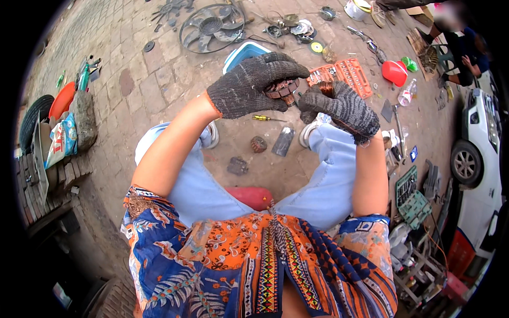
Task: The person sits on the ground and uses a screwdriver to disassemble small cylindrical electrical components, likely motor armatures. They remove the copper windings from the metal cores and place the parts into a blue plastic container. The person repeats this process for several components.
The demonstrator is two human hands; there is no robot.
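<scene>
In my left hand (254, 85), inside a dark knitted glove, is a motor armature (282, 89) with reddish-brown windings; the fingers are curled round it. My right hand (342, 108), gloved the same way, is closed beside it on something with coppery-brown bristles (324, 87), which looks like a brush; its handle is hidden by the fingers. A small gap shows between the two hands. On the ground beneath them lie a yellow-handled screwdriver (262, 117), a dark flat plate (283, 141), a round wound part (259, 144) and a dark blocky part (237, 166).
Beyond my hands are a blue basin (241, 55), an orange socket set case (354, 77), a black fan (211, 29) and a red bowl (394, 73). A green tool case (412, 197) and a white car (480, 159) stand at right. Another person (461, 53) sits far right.
</scene>
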